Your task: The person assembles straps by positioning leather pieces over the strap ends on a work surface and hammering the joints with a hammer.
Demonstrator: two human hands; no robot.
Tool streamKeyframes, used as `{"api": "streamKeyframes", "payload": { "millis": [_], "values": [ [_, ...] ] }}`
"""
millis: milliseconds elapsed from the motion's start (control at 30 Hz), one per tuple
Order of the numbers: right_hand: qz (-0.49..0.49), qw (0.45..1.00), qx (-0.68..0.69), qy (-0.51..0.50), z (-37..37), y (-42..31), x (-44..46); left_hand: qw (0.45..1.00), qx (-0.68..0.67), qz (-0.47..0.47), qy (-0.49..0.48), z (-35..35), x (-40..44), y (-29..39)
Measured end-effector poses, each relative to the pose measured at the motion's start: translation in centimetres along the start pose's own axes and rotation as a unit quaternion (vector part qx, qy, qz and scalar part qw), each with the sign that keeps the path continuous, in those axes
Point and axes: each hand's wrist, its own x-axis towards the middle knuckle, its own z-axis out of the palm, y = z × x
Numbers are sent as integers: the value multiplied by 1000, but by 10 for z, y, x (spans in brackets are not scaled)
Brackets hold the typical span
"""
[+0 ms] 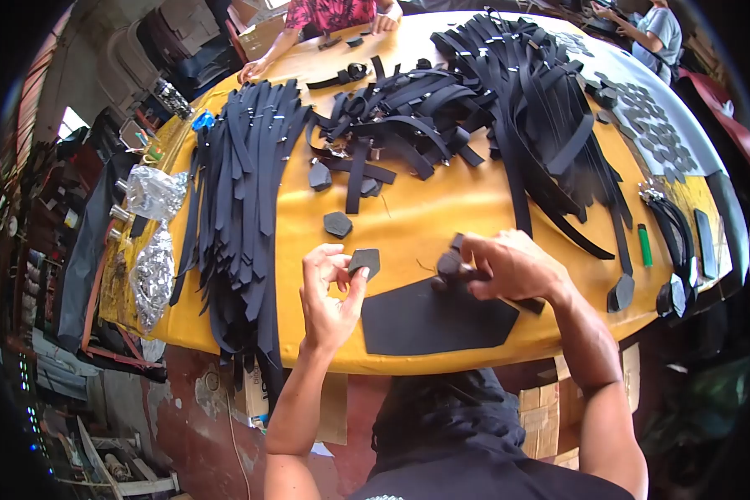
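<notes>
Seemingly midway, your left hand (329, 300) pinches a black pentagonal patch (363, 262); your right hand (515, 267) grips a blurred dark piece (450, 266); loose straps (518, 104) lie heaped far right.

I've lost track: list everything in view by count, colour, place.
tabletop: one, yellow, centre
strap piles: three, black, left, middle, right
strap bundle: one, black, right edge
flat sheet: one, black, near edge
loose pieces: several, dark, centre and right
flat shapes: many, grey, far right
plastic bags: two, clear, left
green stick: one, green, right
slab: one, dark, right
cardboard: several, brown, below table
background clutter: uncountable, mixed, left
people: two, red and grey shirts, far side
left hand: one, bare, centre, holding cut piece
right hand: one, bare, over flat sheet, holding dark object
</notes>
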Motion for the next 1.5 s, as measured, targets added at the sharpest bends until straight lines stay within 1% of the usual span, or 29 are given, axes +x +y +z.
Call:
{"api": "streamKeyframes", "payload": {
  "millis": [33,100,167,200,233,300,400,500,600,733,800,967,1133,1267,1300,1367,1500],
  "values": [
    [1,999,4,44,1,0,2,999,-25,-30,-24,2,-2,5],
    [-11,996,-48,81,12,12,11,990,-2,-29,-136,7,-5,21],
    [-32,990,-31,131,13,22,15,970,-34,-109,-215,14,-15,32],
    [-22,990,-38,134,10,25,14,963,-49,-100,-244,17,-18,36],
    [-20,988,-45,146,11,30,16,960,-73,-126,-240,23,-25,36],
    [-38,980,-39,191,15,38,19,954,-5,-150,-260,27,-30,36],
    [-19,984,-29,175,13,37,18,932,183,-100,-298,22,-28,41],
    [-8,986,-11,165,13,39,18,943,188,-55,-269,17,-27,41],
    [9,987,10,162,13,37,17,954,123,31,-271,15,-23,32],
    [41,992,10,121,7,33,16,937,128,55,-320,19,-30,23],
    [47,992,16,115,5,33,15,939,135,56,-310,20,-33,22],
    [19,989,45,140,12,44,17,947,124,57,-290,18,-37,23],
    [46,991,59,109,7,42,16,949,114,74,-283,18,-41,17],
    [50,989,89,106,7,45,17,951,110,78,-277,19,-40,17],
    [0,986,85,146,14,52,18,952,107,77,-276,19,-40,17],
    [-20,987,70,145,8,49,17,953,99,79,-276,18,-40,15],
    [62,949,58,305,-11,49,10,960,75,78,-258,16,-41,11]
  ]
}}
